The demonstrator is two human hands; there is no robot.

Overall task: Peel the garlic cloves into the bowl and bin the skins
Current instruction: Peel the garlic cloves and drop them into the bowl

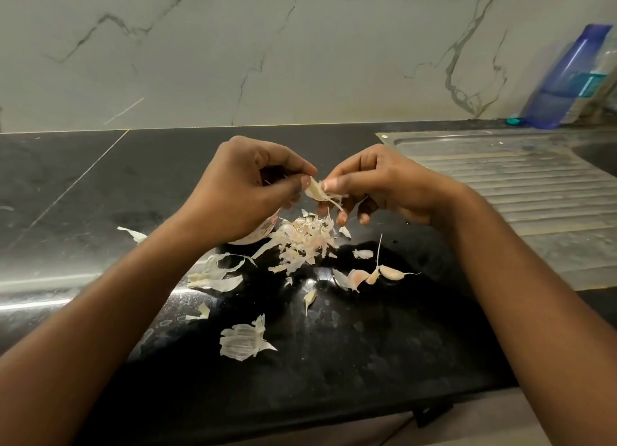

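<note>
My left hand and my right hand meet above the black counter, both pinching one pale garlic cloven between thumbs and fingertips, with loose skin hanging from it. Under my left hand sits a small white bowl, mostly hidden. A heap of papery skins lies just below the hands. Two unpeeled cloves and a pinkish one rest to the right of the heap.
Loose skin scraps lie scattered on the dark counter, a large piece near the front. A steel sink drainboard lies to the right. A blue bottle leans against the marble wall at the far right.
</note>
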